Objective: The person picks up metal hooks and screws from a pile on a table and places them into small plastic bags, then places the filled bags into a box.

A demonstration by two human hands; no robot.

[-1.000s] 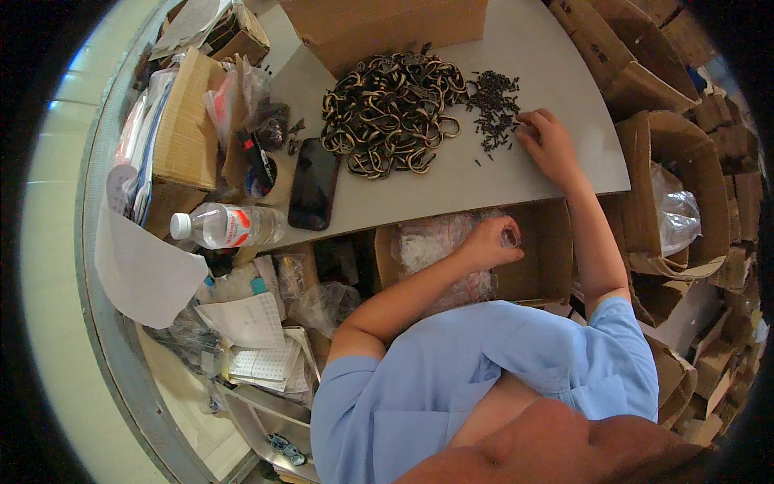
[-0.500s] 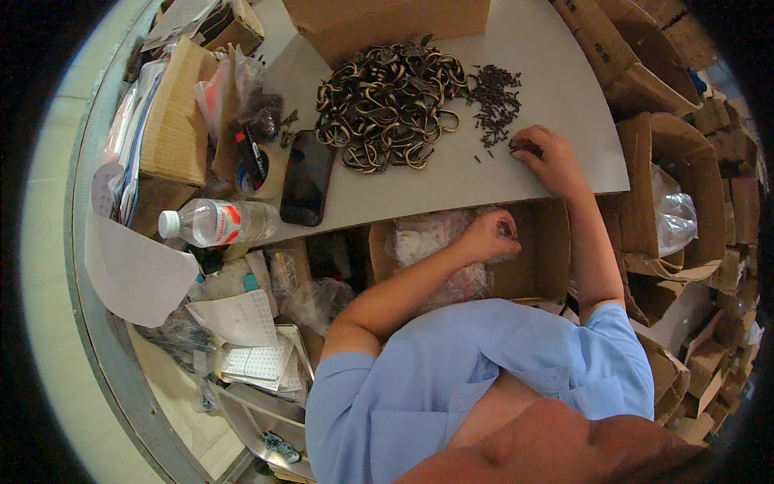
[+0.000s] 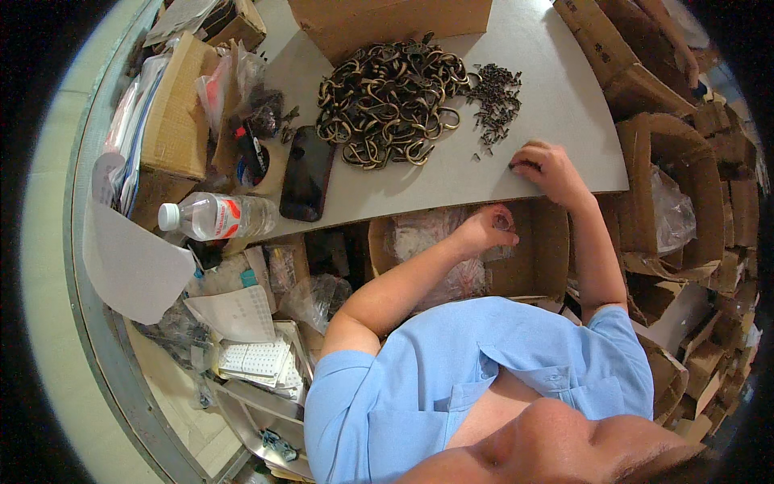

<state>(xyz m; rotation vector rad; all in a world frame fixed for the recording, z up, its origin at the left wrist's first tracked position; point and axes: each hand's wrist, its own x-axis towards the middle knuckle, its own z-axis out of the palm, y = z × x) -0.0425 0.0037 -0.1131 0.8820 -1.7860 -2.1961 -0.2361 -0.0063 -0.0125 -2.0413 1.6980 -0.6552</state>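
Note:
A heap of bronze-coloured metal rings (image 3: pixel 387 101) lies on the grey table (image 3: pixel 556 97). To its right is a scatter of small dark metal parts (image 3: pixel 496 97). My right hand (image 3: pixel 550 169) rests near the table's front edge, its fingertips curled down on a few of these dark parts. My left hand (image 3: pixel 486 228) is held below the table edge, fingers curled in, above an open cardboard box (image 3: pixel 548 258) that holds clear plastic bags (image 3: pixel 427 238). Whether anything is inside the left hand is hidden.
A black phone (image 3: pixel 306 173) and a plastic water bottle (image 3: pixel 218 218) lie at the table's left. A large cardboard box (image 3: pixel 387 24) stands behind the rings. Open cartons (image 3: pixel 669 202) crowd the right side. Papers and bags (image 3: pixel 234 315) are stacked at lower left.
My right hand has drawn back from the scatter of dark parts toward the table's front edge. My left hand has stayed over the box.

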